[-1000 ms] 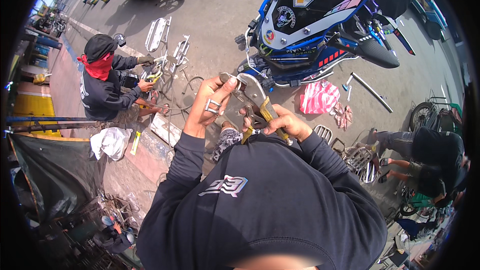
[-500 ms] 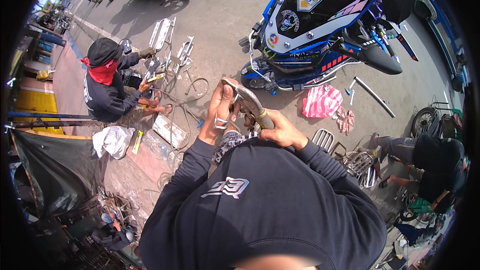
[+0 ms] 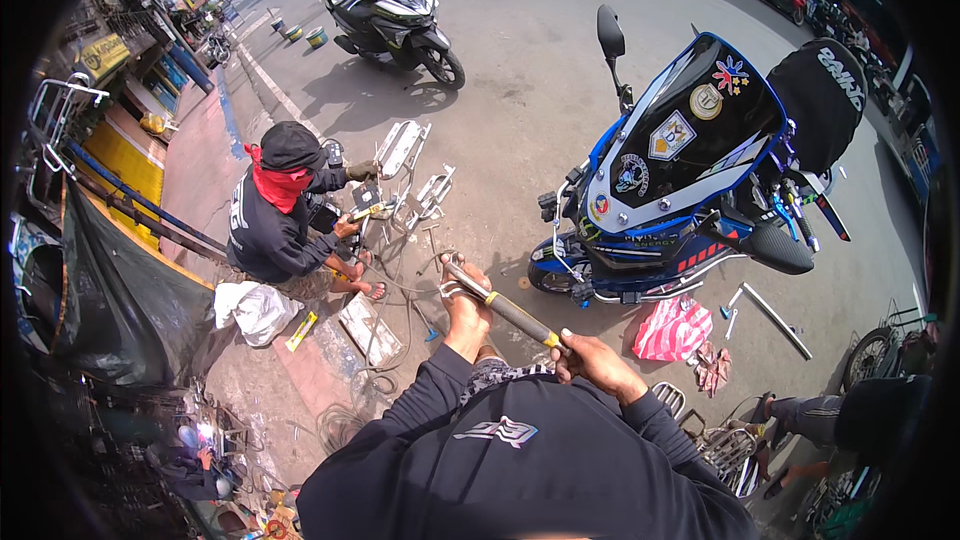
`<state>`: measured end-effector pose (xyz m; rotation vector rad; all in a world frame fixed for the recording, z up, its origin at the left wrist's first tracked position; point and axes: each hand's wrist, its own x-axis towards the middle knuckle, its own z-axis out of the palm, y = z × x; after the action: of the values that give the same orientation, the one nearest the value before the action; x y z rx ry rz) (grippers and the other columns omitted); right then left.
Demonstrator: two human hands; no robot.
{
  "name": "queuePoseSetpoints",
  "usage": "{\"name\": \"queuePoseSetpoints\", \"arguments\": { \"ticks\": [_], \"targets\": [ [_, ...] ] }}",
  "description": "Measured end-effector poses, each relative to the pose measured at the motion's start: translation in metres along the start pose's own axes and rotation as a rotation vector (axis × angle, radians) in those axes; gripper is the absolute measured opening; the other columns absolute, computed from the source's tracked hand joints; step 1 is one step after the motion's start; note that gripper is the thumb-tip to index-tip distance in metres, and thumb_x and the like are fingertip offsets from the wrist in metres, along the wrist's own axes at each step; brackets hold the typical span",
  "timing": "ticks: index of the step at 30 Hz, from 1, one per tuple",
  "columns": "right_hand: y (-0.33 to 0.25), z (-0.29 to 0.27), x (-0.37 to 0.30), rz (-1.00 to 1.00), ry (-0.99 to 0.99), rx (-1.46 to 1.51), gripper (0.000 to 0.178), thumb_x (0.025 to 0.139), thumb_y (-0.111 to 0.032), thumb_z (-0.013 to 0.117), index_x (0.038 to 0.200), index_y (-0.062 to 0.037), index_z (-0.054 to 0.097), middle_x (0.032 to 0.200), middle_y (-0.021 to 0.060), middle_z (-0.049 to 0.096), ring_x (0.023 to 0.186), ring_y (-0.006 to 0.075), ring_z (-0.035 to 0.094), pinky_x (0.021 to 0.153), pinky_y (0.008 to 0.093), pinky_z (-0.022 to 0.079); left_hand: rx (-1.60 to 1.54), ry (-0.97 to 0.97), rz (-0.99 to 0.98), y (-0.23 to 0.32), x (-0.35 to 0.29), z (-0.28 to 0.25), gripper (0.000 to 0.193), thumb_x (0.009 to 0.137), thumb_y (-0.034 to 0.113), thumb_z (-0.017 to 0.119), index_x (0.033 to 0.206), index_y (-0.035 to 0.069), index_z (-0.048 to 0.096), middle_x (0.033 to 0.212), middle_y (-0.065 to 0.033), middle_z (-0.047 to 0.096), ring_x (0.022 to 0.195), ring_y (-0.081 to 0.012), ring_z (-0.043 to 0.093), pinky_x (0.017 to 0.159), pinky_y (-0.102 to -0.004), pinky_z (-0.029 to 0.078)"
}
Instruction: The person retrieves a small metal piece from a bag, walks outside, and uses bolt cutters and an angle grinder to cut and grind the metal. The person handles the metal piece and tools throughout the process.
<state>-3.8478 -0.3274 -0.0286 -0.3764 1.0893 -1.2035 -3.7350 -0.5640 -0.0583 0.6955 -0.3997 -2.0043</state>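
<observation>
My left hand [image 3: 464, 311] is closed around a small bent metal bracket [image 3: 452, 289] held up in front of my chest. My right hand [image 3: 597, 363] grips the handle of a long metal hand tool [image 3: 506, 308] with a yellow band, its far tip resting against the bracket at my left hand. Both arms wear dark long sleeves. Right of my hands stands a blue and black scooter [image 3: 690, 170]. Left of them a crouching person [image 3: 283, 215] in a dark cap and red face cloth works on several upright metal frames [image 3: 408, 180].
A pink striped bag [image 3: 672, 328] and a metal bar [image 3: 773, 318] lie on the asphalt by the scooter. A white cloth [image 3: 253, 310] sits on the kerb. A parked black scooter [image 3: 395, 15] stands farther up the road. Wire racks [image 3: 722, 445] lie at lower right.
The view has swung up toward the road. My hands have spread apart along the tool, which now lies straighter between them; the crouching person stays at the frames.
</observation>
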Motion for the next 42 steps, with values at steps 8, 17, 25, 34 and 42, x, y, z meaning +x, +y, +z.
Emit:
{"name": "queuePoseSetpoints", "arguments": {
  "ticks": [8,17,25,34,42],
  "targets": [
    [-0.001,0.01,0.017,-0.348,0.382,-0.168,0.02,0.1,-0.016,0.073,0.097,0.0005,0.063,0.082,0.0047,0.068,0.067,0.0142,0.062,0.067,0.0266,0.053,0.05,0.084,0.134,0.007,0.025,-0.022,0.029,0.107,0.045,0.056,0.104,0.016,0.056,0.079,0.0038,0.058,0.066,-0.0116,0.057,0.059,-0.029,0.05],
    [-0.012,0.009,0.011,-0.521,-0.036,0.341,0.031,0.097,-0.019,0.06,0.124,-0.0035,0.055,0.105,0.0096,0.059,0.098,0.0215,0.062,0.091,0.0386,0.055,-0.13,0.243,-0.035,-0.005,0.017,-0.034,0.015,0.105,0.027,0.057,0.101,0.016,0.068,0.08,0.0044,0.063,0.071,-0.0128,0.061,0.067,-0.0297,0.055],
    [-0.011,0.014,0.006,-0.393,0.469,-0.401,0.034,0.106,-0.029,0.062,0.122,-0.0001,0.07,0.074,0.0039,0.066,0.064,0.0126,0.061,0.058,0.028,0.048,-0.019,0.191,0.073,-0.011,0.018,-0.029,0.009,0.105,0.023,0.059,0.109,0.021,0.067,0.085,0.005,0.062,0.072,-0.012,0.059,0.067,-0.031,0.054],
    [-0.009,-0.001,-0.005,-0.595,0.171,0.202,0.048,0.096,-0.015,0.069,0.139,-0.0014,0.056,0.104,0.0112,0.064,0.083,0.0199,0.066,0.075,0.0341,0.056,-0.081,0.219,-0.208,-0.02,0.026,-0.039,0.015,0.105,0.033,0.059,0.097,0.023,0.068,0.081,0.0073,0.064,0.075,-0.012,0.061,0.072,-0.0324,0.055],
    [-0.002,0.007,-0.002,-0.652,0.547,-0.412,0.017,0.098,-0.015,0.071,0.107,-0.001,0.073,0.088,0.0085,0.068,0.076,0.0194,0.066,0.069,0.0311,0.055,0.012,0.206,0.024,-0.021,0.026,-0.031,0.018,0.107,0.033,0.056,0.103,0.021,0.068,0.089,0.0066,0.065,0.076,-0.0116,0.062,0.07,-0.0335,0.056]
  ]
}}
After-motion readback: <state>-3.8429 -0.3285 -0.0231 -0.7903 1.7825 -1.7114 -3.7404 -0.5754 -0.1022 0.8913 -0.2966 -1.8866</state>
